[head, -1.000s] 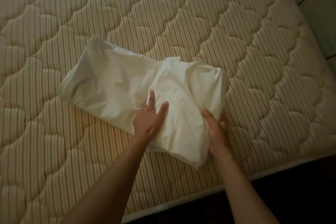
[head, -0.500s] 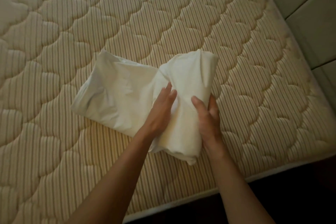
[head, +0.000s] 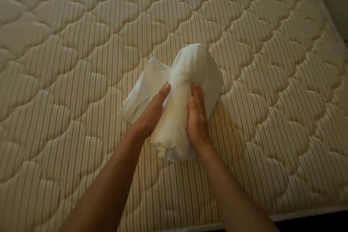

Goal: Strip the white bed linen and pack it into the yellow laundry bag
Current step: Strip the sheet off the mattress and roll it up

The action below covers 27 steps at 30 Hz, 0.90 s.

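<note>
We are squeezing the white linen (head: pixel 190 88) narrower at frame centre than a moment ago, left hand (head: pixel 150 113) and right hand (head: pixel 197 118) pressing its sides, flat-fingered, readying it for bagging.

Both forearms reaching forward, left hand (head: pixel 150 111) and right hand (head: pixel 197 117) facing, fingers extended (palms inward)
</note>
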Motion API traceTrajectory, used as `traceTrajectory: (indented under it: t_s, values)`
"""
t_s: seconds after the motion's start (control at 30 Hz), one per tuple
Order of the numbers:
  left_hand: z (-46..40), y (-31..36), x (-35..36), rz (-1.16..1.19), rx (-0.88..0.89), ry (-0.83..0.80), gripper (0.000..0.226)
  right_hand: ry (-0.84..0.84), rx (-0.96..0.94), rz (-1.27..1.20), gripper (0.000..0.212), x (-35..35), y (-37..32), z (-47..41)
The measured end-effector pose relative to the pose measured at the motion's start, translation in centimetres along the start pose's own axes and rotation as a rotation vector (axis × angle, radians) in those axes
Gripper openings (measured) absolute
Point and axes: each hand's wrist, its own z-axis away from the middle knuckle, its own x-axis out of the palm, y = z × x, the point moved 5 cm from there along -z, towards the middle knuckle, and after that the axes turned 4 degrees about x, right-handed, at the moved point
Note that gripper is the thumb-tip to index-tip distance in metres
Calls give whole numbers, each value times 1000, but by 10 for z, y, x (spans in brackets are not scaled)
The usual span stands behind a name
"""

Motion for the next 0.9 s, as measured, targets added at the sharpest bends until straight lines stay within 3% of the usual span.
traceTrajectory:
  t_s: [0.2, 0.37, 0.5, 0.6, 0.77, 0.83, 0.9]
  values:
    - [-22, -4, -63, -40, -17, -62, 51, -7, -128, 517, 53, 40, 25, -31]
    - [-44, -16, -109, -415, 33, 22, 60, 50, -254, 877, 59, 74, 48, -53]
    - [-48, -33, -119, -766, -69, 270, 59, 88, -300, 963, 55, 88, 56, -59]
    - [-42, -35, -113, -887, -61, 452, 68, 39, -306, 980, 54, 89, 58, -62]
    - [-40, -40, -122, -1023, -40, 539, 60, -140, -466, 1140, 56, 75, 41, -84]
    - [-42, -44, -127, -1038, -13, 535, 58, -50, -471, 1230, 61, 56, 37, -101]
    - [-44, -48, -133, -1058, 4, 530, 55, 103, -348, 1224, 70, 31, 37, -120]
